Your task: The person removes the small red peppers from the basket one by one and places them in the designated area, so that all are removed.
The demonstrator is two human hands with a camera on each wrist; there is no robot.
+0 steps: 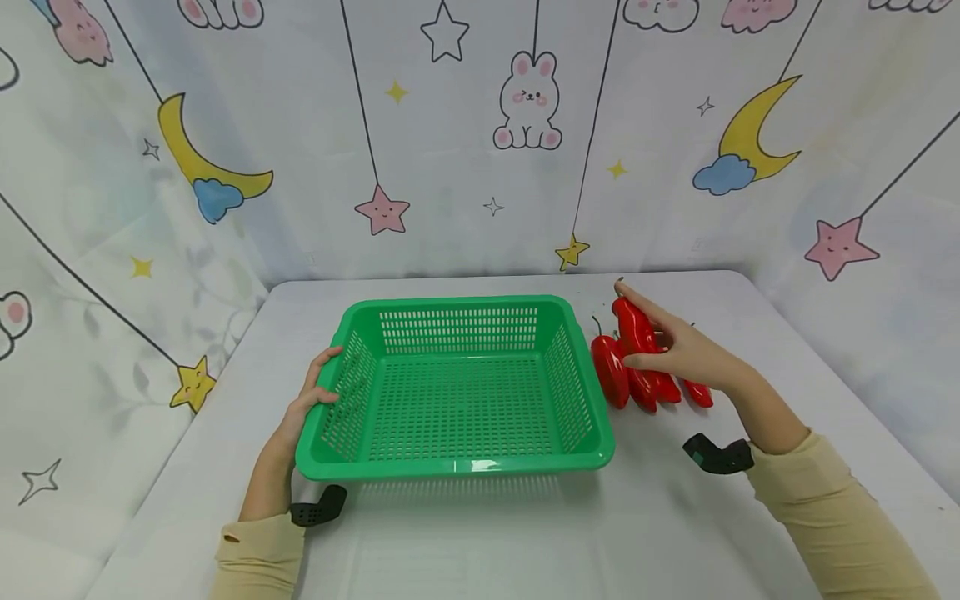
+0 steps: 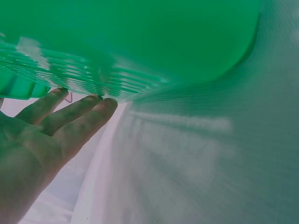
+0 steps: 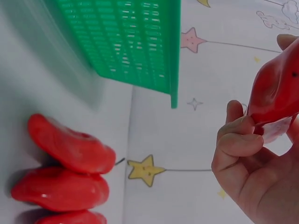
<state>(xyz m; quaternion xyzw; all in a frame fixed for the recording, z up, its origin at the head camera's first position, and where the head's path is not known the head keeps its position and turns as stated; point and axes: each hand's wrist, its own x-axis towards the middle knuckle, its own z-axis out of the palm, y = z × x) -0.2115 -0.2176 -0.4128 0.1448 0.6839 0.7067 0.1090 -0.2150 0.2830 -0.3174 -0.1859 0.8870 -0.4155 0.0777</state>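
My left hand point(image 1: 297, 410) holds the left rim of a green plastic basket point(image 1: 461, 467), a wide rectangular one with slotted walls. In the left wrist view, fairly straight fingers point(image 2: 84, 123) reach up against its outer side under the rim. To the right of the basket, my right hand point(image 1: 693, 354) grips a shiny red pepper point(image 1: 636, 327) between thumb and fingers. The right wrist view shows this pepper point(image 3: 275, 88) raised off the table, away from the others. Several more red peppers point(image 1: 611, 371) lie side by side below it, partly hidden by the hand.
A white-covered table point(image 1: 480, 550) carries everything. Behind it hangs a pale curtain point(image 1: 450, 150) printed with moons, stars and rabbits. The basket's right wall stands close beside the nearest pepper. Each wrist wears a black device point(image 1: 718, 454).
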